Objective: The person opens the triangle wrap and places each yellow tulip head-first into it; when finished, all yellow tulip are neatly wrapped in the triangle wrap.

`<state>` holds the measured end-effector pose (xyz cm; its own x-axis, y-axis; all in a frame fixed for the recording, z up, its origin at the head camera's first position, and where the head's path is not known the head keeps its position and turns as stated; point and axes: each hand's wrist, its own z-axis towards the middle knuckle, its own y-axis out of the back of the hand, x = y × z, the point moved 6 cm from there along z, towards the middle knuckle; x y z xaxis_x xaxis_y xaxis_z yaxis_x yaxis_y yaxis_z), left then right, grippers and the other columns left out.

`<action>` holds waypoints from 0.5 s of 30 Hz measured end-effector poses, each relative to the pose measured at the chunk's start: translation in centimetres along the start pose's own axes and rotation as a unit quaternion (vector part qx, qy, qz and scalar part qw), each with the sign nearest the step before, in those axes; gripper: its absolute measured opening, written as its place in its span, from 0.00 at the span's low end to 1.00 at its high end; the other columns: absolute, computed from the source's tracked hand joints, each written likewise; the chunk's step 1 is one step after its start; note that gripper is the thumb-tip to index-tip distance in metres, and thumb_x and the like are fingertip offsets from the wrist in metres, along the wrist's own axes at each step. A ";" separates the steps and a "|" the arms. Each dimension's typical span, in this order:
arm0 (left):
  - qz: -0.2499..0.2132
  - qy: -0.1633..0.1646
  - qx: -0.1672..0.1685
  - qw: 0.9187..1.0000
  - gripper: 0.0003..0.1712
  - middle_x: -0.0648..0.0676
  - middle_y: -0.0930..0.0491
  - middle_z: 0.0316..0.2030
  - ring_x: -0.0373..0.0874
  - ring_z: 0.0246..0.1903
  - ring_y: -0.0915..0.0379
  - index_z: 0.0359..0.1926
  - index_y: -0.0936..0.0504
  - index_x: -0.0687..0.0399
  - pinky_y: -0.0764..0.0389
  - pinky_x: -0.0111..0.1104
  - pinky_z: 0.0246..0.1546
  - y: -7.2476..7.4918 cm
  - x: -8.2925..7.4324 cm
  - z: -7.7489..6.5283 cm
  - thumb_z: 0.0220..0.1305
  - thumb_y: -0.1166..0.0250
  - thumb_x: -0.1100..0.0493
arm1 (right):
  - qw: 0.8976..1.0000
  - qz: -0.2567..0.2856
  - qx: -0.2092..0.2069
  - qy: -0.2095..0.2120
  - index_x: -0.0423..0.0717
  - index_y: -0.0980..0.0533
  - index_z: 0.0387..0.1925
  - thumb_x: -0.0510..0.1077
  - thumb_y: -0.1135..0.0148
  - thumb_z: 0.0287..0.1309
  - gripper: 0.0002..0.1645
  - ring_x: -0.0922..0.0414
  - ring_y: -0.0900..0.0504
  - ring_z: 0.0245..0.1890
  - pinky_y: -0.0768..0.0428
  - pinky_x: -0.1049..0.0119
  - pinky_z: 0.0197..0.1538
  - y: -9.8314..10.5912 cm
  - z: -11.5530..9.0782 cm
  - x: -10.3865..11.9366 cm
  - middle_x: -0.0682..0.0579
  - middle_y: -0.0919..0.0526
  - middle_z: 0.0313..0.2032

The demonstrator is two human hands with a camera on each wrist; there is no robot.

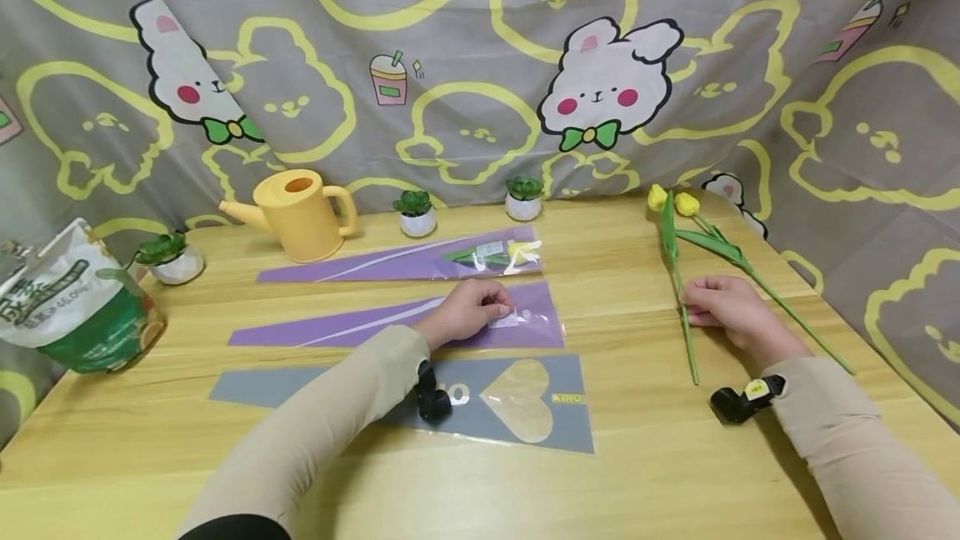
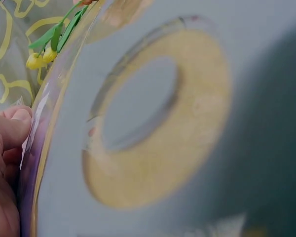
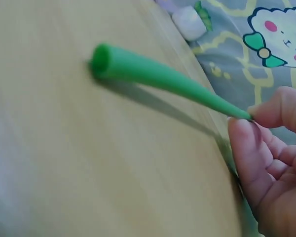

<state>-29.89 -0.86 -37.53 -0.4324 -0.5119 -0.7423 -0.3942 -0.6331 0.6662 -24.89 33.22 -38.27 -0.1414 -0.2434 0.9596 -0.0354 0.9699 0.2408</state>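
Observation:
In the head view, my right hand [image 1: 723,307] pinches the stem of a yellow tulip [image 1: 670,244] on the right of the table. The right wrist view shows the hollow end of its green stem [image 3: 153,76], thumb and forefinger round it. A second yellow tulip [image 1: 780,302] lies beside it, partly behind the hand. My left hand [image 1: 468,308] pinches the clear film of the middle purple flower sleeve [image 1: 543,319], near its white label. Behind it, another purple sleeve [image 1: 390,261] holds a yellow tulip. A grey sleeve [image 1: 570,423] with a heart window lies in front, partly under the left forearm.
A yellow watering can [image 1: 303,223] and small potted succulents [image 1: 416,215] stand along the back of the wooden table [image 1: 637,457]. At the left edge is a white and green bag [image 1: 90,307]. A patterned grey cloth [image 1: 465,48] hangs behind.

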 end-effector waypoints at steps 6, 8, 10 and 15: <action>-0.005 0.005 0.005 1.000 0.02 0.48 0.21 0.26 0.36 0.27 0.32 0.32 0.16 0.54 0.30 0.27 0.32 -0.1 0.0 0.0 0.57 0.35 0.61 | 0.995 0.102 -0.014 -0.010 0.51 0.25 0.25 0.33 0.48 0.60 0.13 0.67 0.24 0.23 0.21 0.76 0.29 -1.0 -0.3 0.4 0.58 0.25 0.22; -0.006 0.005 0.007 1.000 0.03 0.48 0.20 0.27 0.36 0.28 0.32 0.32 0.15 0.54 0.29 0.27 0.33 -0.2 0.0 -0.1 0.56 0.33 0.61 | 0.991 0.131 -0.018 -0.008 0.50 0.25 0.24 0.32 0.49 0.59 0.14 0.66 0.24 0.24 0.21 0.76 0.30 -1.2 -0.4 0.4 0.57 0.25 0.22; 0.000 0.000 0.007 1.000 0.03 0.48 0.19 0.28 0.35 0.29 0.31 0.32 0.15 0.53 0.29 0.26 0.33 -0.3 -0.1 -0.1 0.55 0.33 0.60 | 0.989 0.147 -0.021 -0.004 0.50 0.24 0.24 0.32 0.50 0.59 0.15 0.66 0.24 0.24 0.21 0.76 0.30 -1.5 -0.6 0.4 0.57 0.25 0.22; 0.038 -0.009 0.008 0.999 0.02 0.48 0.22 0.24 0.36 0.27 0.33 0.29 0.17 0.54 0.30 0.28 0.34 -0.5 -0.5 -0.1 0.57 0.34 0.60 | 0.986 0.166 -0.019 0.003 0.49 0.23 0.24 0.31 0.51 0.58 0.15 0.65 0.24 0.25 0.21 0.75 0.31 -2.4 -0.6 0.9 0.57 0.24 0.23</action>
<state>-29.40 -0.34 -37.49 -0.4762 -0.5465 -0.6889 -0.3725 -0.5842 0.7210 -24.32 30.65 -37.86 -0.1328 0.0878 0.9872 0.0487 0.9954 -0.0820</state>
